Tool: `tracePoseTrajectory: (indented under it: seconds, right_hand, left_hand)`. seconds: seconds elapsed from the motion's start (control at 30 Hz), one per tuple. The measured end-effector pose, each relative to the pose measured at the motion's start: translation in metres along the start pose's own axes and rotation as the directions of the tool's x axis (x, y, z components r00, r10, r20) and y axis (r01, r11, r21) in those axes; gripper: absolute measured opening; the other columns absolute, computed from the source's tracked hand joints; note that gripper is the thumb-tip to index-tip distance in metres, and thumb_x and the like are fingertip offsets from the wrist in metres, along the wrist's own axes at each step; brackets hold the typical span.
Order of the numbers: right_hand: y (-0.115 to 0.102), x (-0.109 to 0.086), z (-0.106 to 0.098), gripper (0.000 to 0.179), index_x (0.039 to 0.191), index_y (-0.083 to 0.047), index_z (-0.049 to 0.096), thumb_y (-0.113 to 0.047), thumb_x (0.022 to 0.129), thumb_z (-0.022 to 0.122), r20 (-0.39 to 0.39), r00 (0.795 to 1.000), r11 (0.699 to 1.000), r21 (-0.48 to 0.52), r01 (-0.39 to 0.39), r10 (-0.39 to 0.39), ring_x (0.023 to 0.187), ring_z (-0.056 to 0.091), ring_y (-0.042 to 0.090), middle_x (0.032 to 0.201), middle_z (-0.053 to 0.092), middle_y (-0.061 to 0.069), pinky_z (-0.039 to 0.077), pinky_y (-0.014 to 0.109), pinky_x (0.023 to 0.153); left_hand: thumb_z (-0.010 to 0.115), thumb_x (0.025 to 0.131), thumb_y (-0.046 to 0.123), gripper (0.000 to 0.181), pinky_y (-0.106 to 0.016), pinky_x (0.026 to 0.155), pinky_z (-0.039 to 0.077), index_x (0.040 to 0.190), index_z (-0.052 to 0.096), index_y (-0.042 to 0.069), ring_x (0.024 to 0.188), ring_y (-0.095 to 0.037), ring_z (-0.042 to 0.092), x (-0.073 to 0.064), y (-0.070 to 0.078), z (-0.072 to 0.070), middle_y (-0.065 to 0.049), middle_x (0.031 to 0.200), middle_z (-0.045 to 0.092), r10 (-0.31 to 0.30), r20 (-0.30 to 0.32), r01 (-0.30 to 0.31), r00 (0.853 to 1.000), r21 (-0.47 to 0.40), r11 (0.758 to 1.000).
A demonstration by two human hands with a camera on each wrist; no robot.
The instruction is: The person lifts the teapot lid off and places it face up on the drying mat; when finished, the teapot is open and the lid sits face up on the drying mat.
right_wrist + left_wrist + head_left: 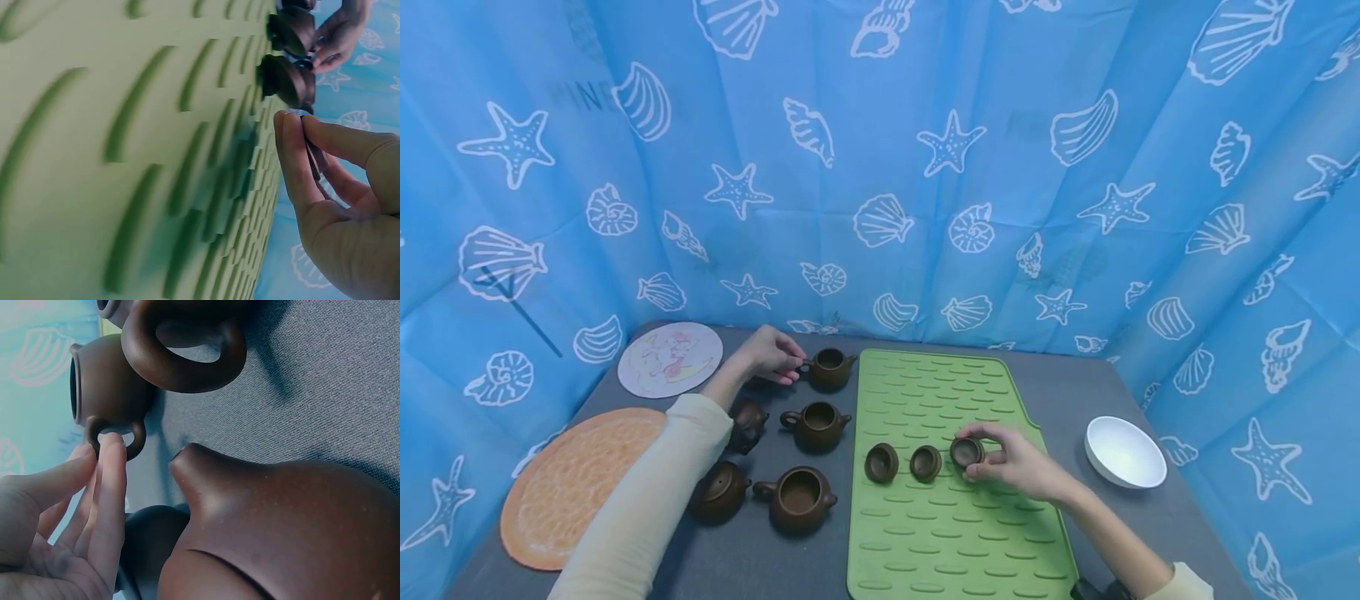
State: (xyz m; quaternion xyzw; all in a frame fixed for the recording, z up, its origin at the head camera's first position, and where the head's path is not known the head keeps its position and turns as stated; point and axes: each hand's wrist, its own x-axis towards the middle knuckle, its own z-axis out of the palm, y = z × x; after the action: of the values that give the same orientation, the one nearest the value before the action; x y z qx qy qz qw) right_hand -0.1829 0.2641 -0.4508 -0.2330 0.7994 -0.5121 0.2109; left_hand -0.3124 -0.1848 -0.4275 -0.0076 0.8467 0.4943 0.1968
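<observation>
At the back, my left hand (771, 354) pinches the handle of a brown lidless teapot (829, 380) between thumb and fingers; in the left wrist view this teapot (115, 384) stands behind another teapot's handle. My right hand (1018, 462) holds a small round brown teapot lid (967, 452) by its rim, over the green mat (951, 542). Two similar lids, one on the left (882, 463) and one in the middle (926, 464), lie hollow side up on the mat in a row with it.
Two more lidless teapots, a middle one (817, 433) and a front one (797, 508), stand left of the mat. Lidded teapots (718, 493) stand behind them, partly hidden by my left sleeve. Round mats (580, 487) lie far left, a white bowl (1125, 452) right.
</observation>
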Motion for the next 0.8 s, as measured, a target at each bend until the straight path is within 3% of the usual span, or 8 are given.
tracePoseTrajectory:
  seconds: [0.3,0.8]
  right_hand:
    - [0.013,-0.004,0.004,0.055,0.144,0.015,0.053,0.004,0.095,0.076,-0.002,0.999,0.998,-0.046,-0.040,0.040,0.082,0.080,0.021,0.135,0.055,0.038,0.065,0.029,0.069]
    - [0.017,0.000,0.009,0.054,0.144,0.008,0.055,-0.001,0.095,0.078,0.035,0.999,0.996,-0.088,-0.020,0.024,0.076,0.073,0.010,0.142,0.054,0.036,0.063,0.027,0.068]
  left_hand:
    - [0.065,0.107,0.003,0.024,-0.039,0.085,0.069,0.128,0.072,-0.007,0.079,-0.016,0.077,0.000,0.003,0.001,-0.025,0.116,0.075,0.005,-0.003,-0.005,1.000,0.009,1.000]
    - [0.065,0.107,0.003,0.024,-0.043,0.088,0.069,0.128,0.072,-0.007,0.080,-0.017,0.078,0.000,0.000,0.001,-0.028,0.120,0.075,0.006,-0.003,-0.006,1.000,0.012,1.000]
